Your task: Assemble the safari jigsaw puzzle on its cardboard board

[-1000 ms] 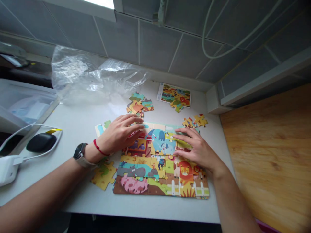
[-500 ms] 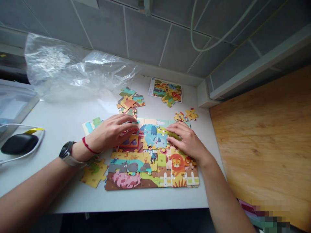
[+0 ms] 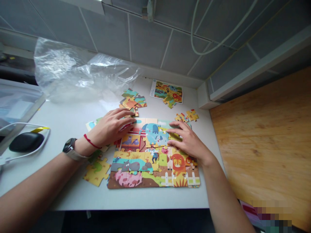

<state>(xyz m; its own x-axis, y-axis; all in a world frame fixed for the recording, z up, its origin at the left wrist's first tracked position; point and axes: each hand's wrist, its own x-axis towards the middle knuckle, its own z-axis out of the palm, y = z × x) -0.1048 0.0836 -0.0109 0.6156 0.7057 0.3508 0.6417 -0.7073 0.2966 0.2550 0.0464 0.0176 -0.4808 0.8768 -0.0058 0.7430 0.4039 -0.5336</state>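
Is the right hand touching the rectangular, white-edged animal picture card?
Apart. The head view shows bare white tabletop between the fingers of the bare right hand and the lower edge of the rectangular, white-edged animal picture card.

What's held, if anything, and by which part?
No clear grip: the right hand is at the elephant pieces; the left hand, over a corner of the puzzle, may hide one.

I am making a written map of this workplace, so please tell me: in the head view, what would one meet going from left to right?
Black case → wristwatch → puzzle → wooden surface.
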